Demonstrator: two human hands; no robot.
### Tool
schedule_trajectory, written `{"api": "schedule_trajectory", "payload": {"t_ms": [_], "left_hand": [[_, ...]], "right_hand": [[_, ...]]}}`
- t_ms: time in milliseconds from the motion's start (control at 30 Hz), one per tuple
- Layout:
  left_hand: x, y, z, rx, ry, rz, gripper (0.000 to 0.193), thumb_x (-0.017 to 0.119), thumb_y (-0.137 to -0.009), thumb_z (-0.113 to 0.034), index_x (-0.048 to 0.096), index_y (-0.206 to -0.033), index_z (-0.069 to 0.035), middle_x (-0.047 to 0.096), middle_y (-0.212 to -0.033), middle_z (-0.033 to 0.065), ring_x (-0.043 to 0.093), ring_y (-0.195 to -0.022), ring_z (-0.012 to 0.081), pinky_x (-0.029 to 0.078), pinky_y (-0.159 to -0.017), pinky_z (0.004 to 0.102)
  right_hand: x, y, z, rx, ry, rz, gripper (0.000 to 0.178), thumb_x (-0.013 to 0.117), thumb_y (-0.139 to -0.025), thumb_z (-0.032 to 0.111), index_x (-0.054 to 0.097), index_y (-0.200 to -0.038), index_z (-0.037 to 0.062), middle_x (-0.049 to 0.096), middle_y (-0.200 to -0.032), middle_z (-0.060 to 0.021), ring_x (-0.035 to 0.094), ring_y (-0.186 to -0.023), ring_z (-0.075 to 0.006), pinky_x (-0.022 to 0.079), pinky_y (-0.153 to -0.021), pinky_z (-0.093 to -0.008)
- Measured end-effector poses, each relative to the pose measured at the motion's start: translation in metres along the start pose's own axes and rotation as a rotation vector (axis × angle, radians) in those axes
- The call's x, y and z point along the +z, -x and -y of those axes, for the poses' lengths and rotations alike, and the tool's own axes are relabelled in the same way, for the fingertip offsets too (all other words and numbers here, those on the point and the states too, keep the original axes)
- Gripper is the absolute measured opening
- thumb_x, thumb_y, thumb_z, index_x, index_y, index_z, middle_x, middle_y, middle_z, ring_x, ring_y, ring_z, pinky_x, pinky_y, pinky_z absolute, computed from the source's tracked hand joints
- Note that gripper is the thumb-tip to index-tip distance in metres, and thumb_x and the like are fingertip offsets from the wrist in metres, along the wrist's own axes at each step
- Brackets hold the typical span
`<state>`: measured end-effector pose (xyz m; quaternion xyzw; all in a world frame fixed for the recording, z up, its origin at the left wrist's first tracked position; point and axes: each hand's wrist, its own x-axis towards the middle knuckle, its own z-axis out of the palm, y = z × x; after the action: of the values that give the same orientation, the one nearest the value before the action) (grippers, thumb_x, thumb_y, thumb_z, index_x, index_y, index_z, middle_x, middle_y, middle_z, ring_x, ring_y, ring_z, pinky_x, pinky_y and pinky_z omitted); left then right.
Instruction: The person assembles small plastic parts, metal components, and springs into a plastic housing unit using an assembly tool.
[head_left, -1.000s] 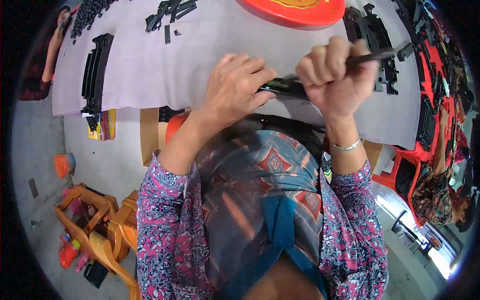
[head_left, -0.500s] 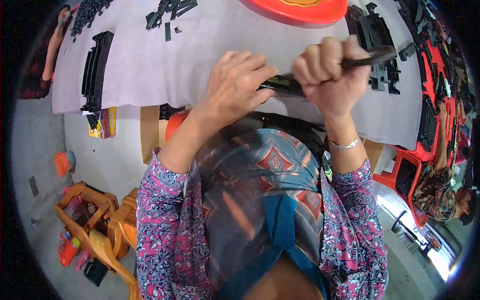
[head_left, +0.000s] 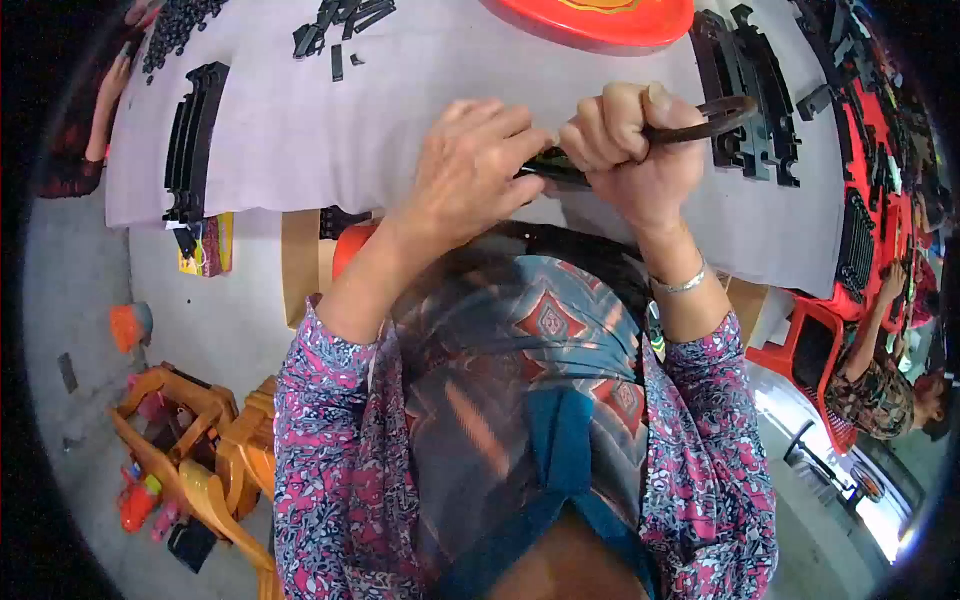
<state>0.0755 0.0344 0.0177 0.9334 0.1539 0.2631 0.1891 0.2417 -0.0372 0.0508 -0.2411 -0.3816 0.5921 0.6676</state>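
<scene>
Right hand point(head_left: 635, 140) has shifted left toward the left hand point(head_left: 475, 165) since the earlier frame, carrying the dark loop-handled tool point(head_left: 716, 128) along. Right fingers are curled tight round that tool, working end hidden; left thumb and fingers pinch a glossy black strip point(head_left: 560, 168), held between the 2 hands over the near part of the lilac-covered table point(head_left: 330, 130). Black slotted bars point(head_left: 185, 150) lie left, red round tray point(head_left: 600, 38) far.
</scene>
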Motion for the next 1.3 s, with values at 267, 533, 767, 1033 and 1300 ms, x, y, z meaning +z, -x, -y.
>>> {"api": "schedule_trajectory", "payload": {"t_ms": [267, 533, 767, 1033, 1300], "left_hand": [[0.003, 0.003, 0.001, -0.003, 0.012, -0.047, 0.034, 0.080, -0.068, -0.025, 0.070, -0.096, -0.008, 0.060, -0.087, 0.0055, 0.060, -0.089, 0.0255, 0.044, -0.082, 0.0399], [0.003, 0.000, 0.002, -0.001, -0.006, -0.059, 0.034, 0.079, -0.068, -0.024, 0.069, -0.096, -0.008, 0.059, -0.086, 0.0050, 0.059, -0.087, 0.0253, 0.044, -0.082, 0.0401], [-0.010, 0.001, 0.000, 0.000, 0.174, -0.096, 0.042, 0.079, -0.070, -0.025, 0.068, -0.106, -0.006, 0.062, -0.094, 0.0091, 0.061, -0.090, 0.0279, 0.043, -0.086, 0.0416], [-0.026, 0.005, 0.011, -0.234, 0.170, -0.255, 0.032, 0.079, -0.076, -0.011, 0.069, -0.104, 0.000, 0.064, -0.094, 0.0116, 0.063, -0.083, 0.0269, 0.050, -0.075, 0.0360], [-0.040, 0.008, 0.053, -0.542, -0.039, -0.498, 0.030, 0.071, -0.082, -0.007, 0.068, -0.112, 0.000, 0.065, -0.100, 0.0149, 0.067, -0.086, 0.0272, 0.054, -0.075, 0.0341]], "right_hand": [[-0.014, -0.002, 0.040, -0.077, -0.263, -0.126, 0.053, 0.044, -0.098, 0.051, 0.041, -0.061, 0.0130, 0.033, -0.054, 0.0034, 0.024, -0.048, -0.0106, 0.020, -0.045, -0.0293], [-0.027, -0.010, 0.073, 0.242, 0.661, -0.606, 0.040, 0.046, -0.102, 0.042, 0.049, -0.077, 0.0113, 0.032, -0.060, 0.0087, 0.024, -0.051, -0.0027, 0.014, -0.045, -0.0226], [-0.070, 0.000, 0.055, 0.298, 1.507, -0.448, 0.054, 0.055, -0.093, 0.042, 0.059, -0.071, -0.0070, 0.055, -0.061, -0.0174, 0.056, -0.060, -0.0240, 0.043, -0.060, -0.0406], [-0.070, 0.012, 0.036, 0.224, 1.788, -0.547, 0.044, 0.054, -0.094, 0.038, 0.064, -0.082, -0.0028, 0.064, -0.074, -0.0232, 0.062, -0.074, -0.0434, 0.048, -0.069, -0.0478], [-0.083, 0.017, 0.036, -0.148, 1.880, -0.583, 0.025, 0.068, -0.090, 0.022, 0.059, -0.098, -0.0006, 0.064, -0.088, -0.0234, 0.062, -0.082, -0.0436, 0.049, -0.071, -0.0491]]}}
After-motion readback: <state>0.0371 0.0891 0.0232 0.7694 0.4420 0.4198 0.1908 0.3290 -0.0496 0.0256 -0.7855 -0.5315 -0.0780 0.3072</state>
